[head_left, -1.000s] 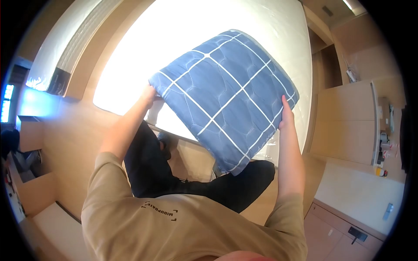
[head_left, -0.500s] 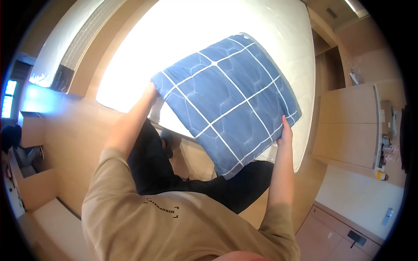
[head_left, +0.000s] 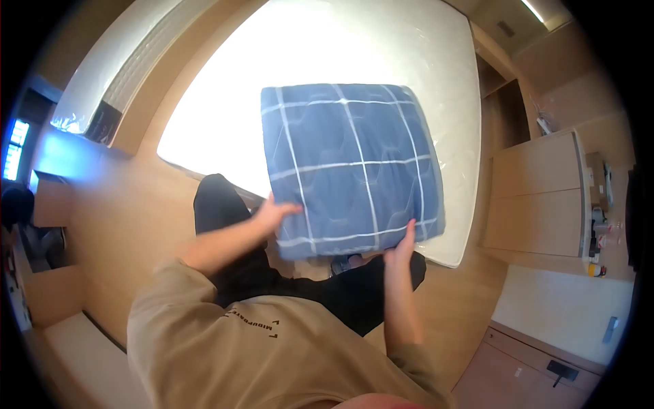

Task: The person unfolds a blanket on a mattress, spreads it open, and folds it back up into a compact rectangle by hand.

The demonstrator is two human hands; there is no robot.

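Observation:
A folded quilt [head_left: 334,140], blue with white grid lines and stitched quilting, lies nearly square over the white mattress [head_left: 456,116]. Its near edge reaches past the mattress toward my lap. At its lower left side my left hand [head_left: 274,215] grips the edge, thumb laid on top and the other fingers partly hidden. My right hand [head_left: 400,251] holds the near edge toward the right corner; its thumb is on the upper face and its fingers are underneath, out of sight.
Another mattress [head_left: 102,68] in plastic wrap sits on a wooden frame at upper left. Wooden cabinets [head_left: 535,194] stand on the right, with small items on a shelf beyond. A pale door with a dark handle [head_left: 562,371] is at lower right.
The quilt has turned so its near edge faces me and now lies flatter. My left hand has slid down from its far left corner to the lower left side; my right hand has come inward.

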